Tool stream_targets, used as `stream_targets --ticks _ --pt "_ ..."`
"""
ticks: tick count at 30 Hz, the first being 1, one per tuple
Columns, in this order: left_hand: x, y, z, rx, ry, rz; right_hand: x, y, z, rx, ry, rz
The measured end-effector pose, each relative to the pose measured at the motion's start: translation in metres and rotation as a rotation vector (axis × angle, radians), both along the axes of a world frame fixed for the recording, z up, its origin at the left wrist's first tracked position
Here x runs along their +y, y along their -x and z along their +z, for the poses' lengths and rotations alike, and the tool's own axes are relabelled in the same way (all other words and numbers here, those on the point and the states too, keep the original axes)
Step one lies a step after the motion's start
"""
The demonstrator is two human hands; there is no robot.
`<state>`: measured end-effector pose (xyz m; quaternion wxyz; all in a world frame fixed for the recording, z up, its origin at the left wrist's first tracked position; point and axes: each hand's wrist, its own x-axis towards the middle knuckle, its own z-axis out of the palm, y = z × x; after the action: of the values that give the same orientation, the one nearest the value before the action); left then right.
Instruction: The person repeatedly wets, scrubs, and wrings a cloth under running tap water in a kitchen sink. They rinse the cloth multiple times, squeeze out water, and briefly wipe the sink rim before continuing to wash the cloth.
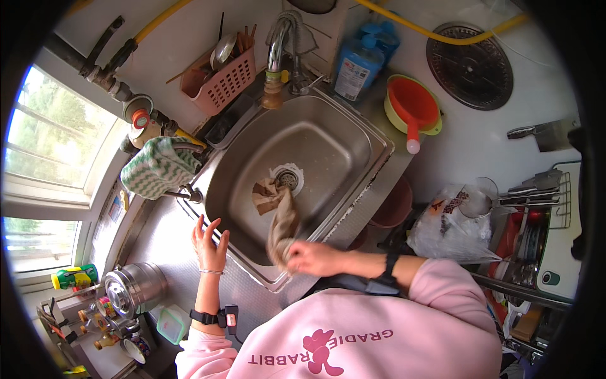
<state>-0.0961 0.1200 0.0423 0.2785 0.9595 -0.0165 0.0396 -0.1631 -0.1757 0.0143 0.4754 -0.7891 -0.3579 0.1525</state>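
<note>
My right hand (310,257) grips one end of a twisted brown cloth (285,213) at the near rim of the sink. The cloth hangs down into the stainless steel sink (326,156), and its checked far end lies beside the drain (287,178). Nothing is in my left hand (209,244), which is raised with fingers spread over the sink's left front edge. The faucet (277,57) at the back has a brownish wrap around its spout, and no water stream shows.
A pink basket of utensils (232,83) and a green-striped towel (158,168) are at the left. Blue bottles (357,66) and a red ladle (413,109) in a green bowl stand at the back right. A steel pot (137,289) sits at lower left; a cleaver (549,135) hangs at right.
</note>
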Motion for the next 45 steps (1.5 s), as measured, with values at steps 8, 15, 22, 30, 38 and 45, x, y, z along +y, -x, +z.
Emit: stream_targets --ticks 8,15,22,30,38,45 --pt "-0.01 0.014 -0.003 0.024 0.006 -0.131 -0.078 0.007 -0.02 -0.019 0.293 -0.412" --pt "-0.049 0.0 -0.003 0.069 0.159 -0.256 -0.191 -0.1 0.02 -0.474 0.479 -0.855" --pt "-0.134 -0.057 0.041 -0.042 0.39 -0.352 -0.108 -0.158 0.074 0.812 -0.945 -0.486" --pt "-0.14 -0.109 0.027 0.369 0.606 -0.256 -0.091 -0.239 0.066 0.778 -0.377 -0.602" --pt "-0.161 -0.158 -0.02 0.22 0.921 -0.071 -0.128 -0.343 0.06 -0.579 0.443 -0.779" --pt "-0.162 -0.197 -0.034 0.453 0.8 -0.051 -0.103 -0.301 0.064 -0.623 0.599 -0.655"
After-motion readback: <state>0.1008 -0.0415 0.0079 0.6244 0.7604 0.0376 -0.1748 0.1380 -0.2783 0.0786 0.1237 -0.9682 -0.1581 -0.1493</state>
